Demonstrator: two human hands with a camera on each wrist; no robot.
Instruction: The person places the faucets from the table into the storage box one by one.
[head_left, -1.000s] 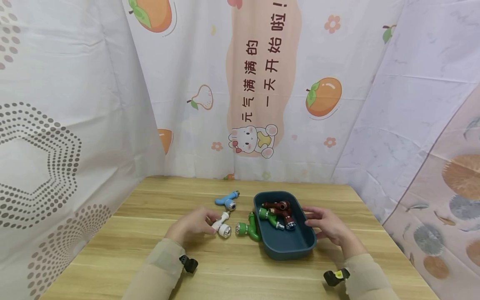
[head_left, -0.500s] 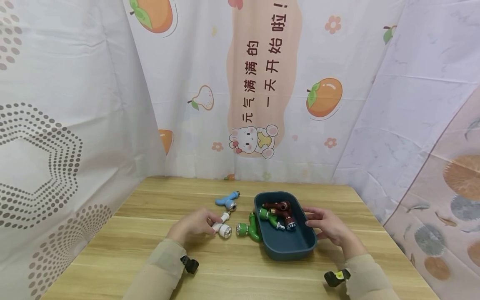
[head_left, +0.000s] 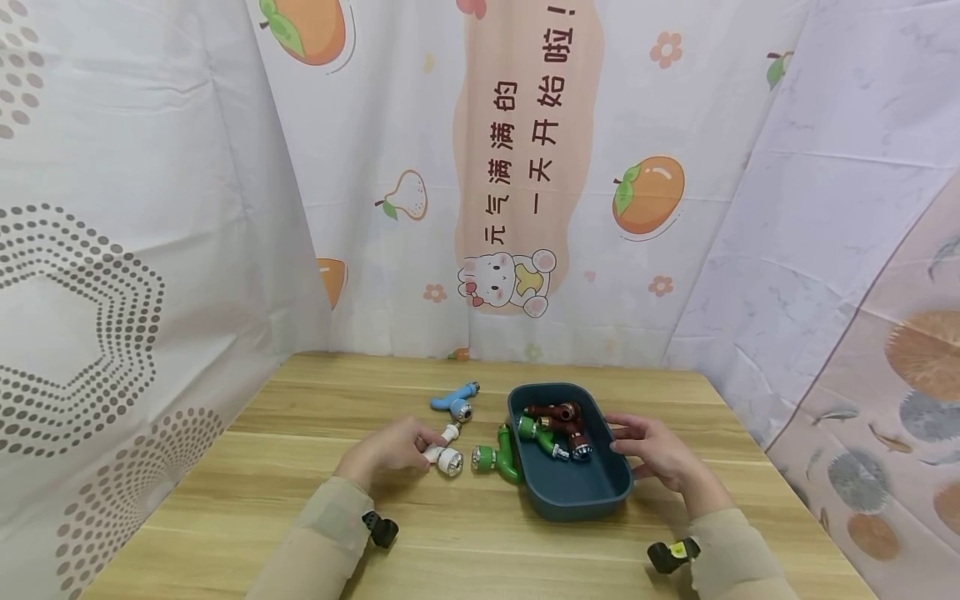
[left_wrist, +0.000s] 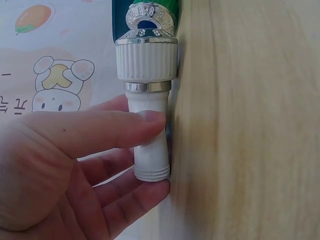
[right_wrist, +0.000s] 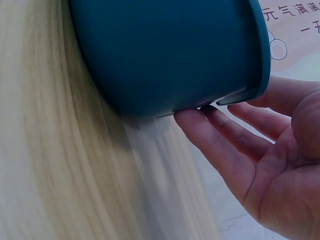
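Note:
A white faucet [head_left: 449, 461] with a silver-rimmed knob lies on the table at the middle. My left hand [head_left: 397, 446] pinches its body between thumb and fingers; in the left wrist view the thumb crosses the white faucet [left_wrist: 150, 102] just below its silver ring. To the right, a dark blue-green bin [head_left: 577, 510] holds two brown faucets [head_left: 576, 439] and a green one [head_left: 542, 435]. My right hand [head_left: 654, 448] touches the outer right wall with its fingertips; the right wrist view shows its fingers extended against the bin [right_wrist: 175, 60].
Another green faucet [head_left: 504, 457] lies against the bin's left side. A blue faucet [head_left: 454, 402] lies farther back on the wooden table [head_left: 480, 542]. Patterned curtains [head_left: 405, 275] hang at the table's back and sides.
My left hand's fingers have come slightly farther over the white faucet's body. The right hand and the bin have stayed in place.

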